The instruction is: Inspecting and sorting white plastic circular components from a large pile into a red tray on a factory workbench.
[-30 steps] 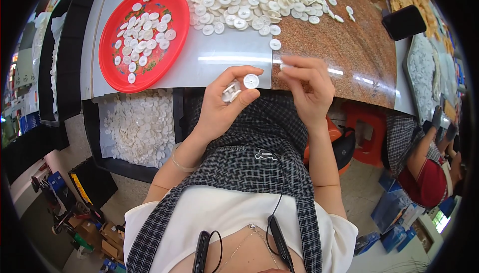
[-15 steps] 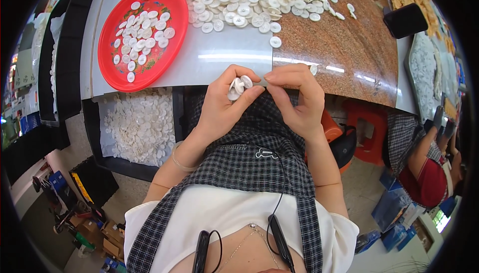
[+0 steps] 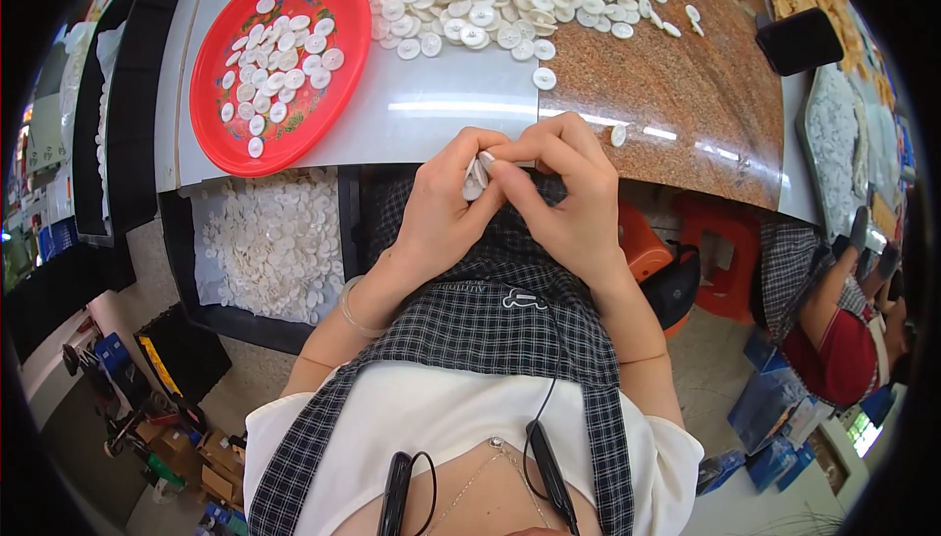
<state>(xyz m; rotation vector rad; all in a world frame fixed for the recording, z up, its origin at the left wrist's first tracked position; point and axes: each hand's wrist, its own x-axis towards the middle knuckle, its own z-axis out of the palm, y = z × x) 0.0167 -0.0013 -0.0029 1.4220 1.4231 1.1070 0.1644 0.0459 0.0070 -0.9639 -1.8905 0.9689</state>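
Note:
In front of the table's near edge, my left hand (image 3: 436,198) is closed around several white round button-like discs (image 3: 474,183). My right hand (image 3: 569,188) meets it, its thumb and forefinger pinched on a white disc at the left fingertips. Both hands' fingers partly hide the discs. Beyond them a large heap of similar white discs (image 3: 480,12) covers the back of the table. To the left, a red plate (image 3: 208,105) bears more of these discs. One loose disc (image 3: 619,134) lies on the brown tabletop just right of my hands.
Below the plate, a black tray (image 3: 250,330) holds many small white discs. A black phone-like object (image 3: 800,41) rests on the right part of the table. A red stool (image 3: 723,252) stands beneath the right edge. Another person in a maroon top (image 3: 833,365) is at far right.
My right hand has moved left, closing the gap to my left hand, and its fingers now pinch at the held discs. The left hand stays nearly in place.

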